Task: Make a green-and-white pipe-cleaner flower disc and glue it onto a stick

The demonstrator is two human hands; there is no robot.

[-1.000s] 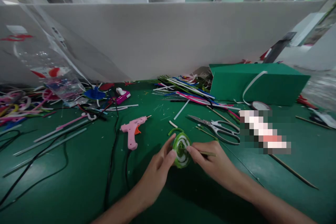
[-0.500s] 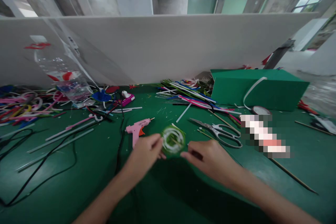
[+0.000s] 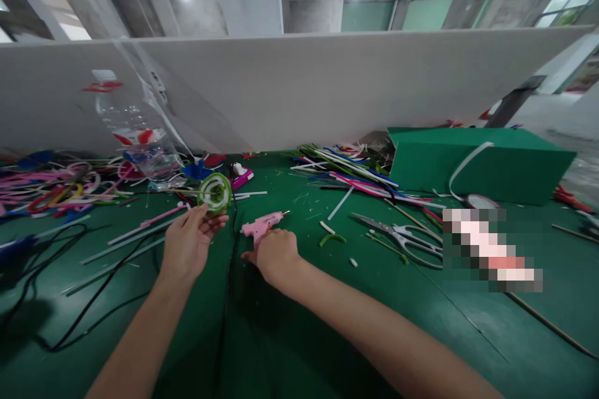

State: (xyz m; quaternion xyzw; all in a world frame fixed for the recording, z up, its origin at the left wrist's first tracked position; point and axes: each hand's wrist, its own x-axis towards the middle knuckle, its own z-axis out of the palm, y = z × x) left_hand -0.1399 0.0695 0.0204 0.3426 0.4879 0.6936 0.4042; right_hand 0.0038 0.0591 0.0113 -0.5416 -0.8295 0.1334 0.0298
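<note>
A round green-and-white coil [image 3: 214, 193] is held up in my left hand [image 3: 187, 243], its fingers at the coil's lower edge. A thin stick extends left from the coil. My right hand [image 3: 279, 257] is wrapped round the handle of the pink glue gun [image 3: 262, 224], whose nozzle points right and away from me. Short green and white pieces [image 3: 333, 239] lie to the right of the gun. Scissors [image 3: 400, 237] lie farther right, beside a thin green stem.
At the left stand a plastic bottle [image 3: 140, 137] and a heap of coloured strips [image 3: 56, 190], with black cables in front. More strips [image 3: 346, 165] lie at the back beside a green box [image 3: 477, 165]. A pale board [image 3: 290, 93] closes the rear.
My left hand has carried the coil left and away from me. My right hand has left the coil's side and taken hold of the glue gun. The view has shifted slightly.
</note>
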